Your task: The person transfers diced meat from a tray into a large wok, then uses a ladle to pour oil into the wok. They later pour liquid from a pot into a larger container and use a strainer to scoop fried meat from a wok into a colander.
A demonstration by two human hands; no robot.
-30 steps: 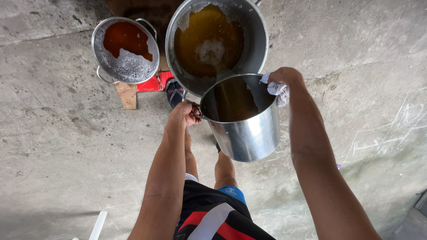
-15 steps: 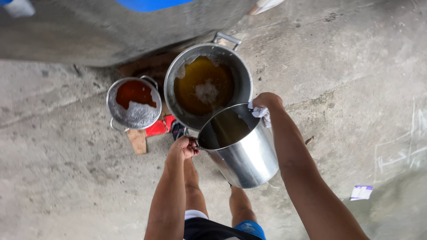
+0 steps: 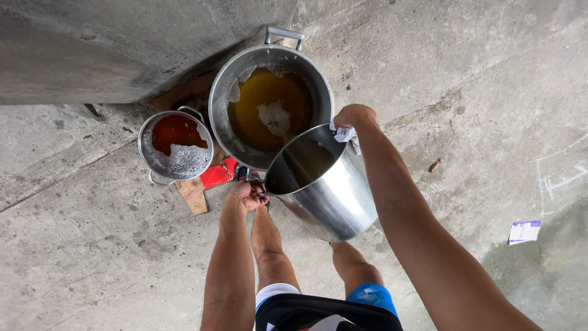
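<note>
- My left hand (image 3: 245, 195) is curled tight around the near handle of the steel pot (image 3: 327, 193), fingers wrapped under so that the handle itself is hidden from me.
- My right hand (image 3: 354, 116) is closed on the far rim of the same pot, with a white cloth (image 3: 346, 134) bunched between my fingers and the metal.
- Both hands carry the steel pot in the air above the floor, tilted so its open mouth leans toward the large pot (image 3: 271, 98); I see dark liquid low inside it, though I cannot tell whether any is running out.
- The lifted pot's rim overlaps the near edge of the large pot, which stands on the ground against a concrete wall (image 3: 122, 49) and holds amber liquid with a patch of pale foam in the middle.
- Just to the left of the large pot stands a small pot (image 3: 176, 147) with reddish-brown liquid and white froth along its near side.
- A red scrap (image 3: 215, 176) and a piece of cardboard (image 3: 192, 195) lie under and beside the small pot.
- My bare legs stand below the lifted pot on the concrete floor (image 3: 92, 245).
- Well off to the right lies a small paper slip (image 3: 524, 232).
</note>
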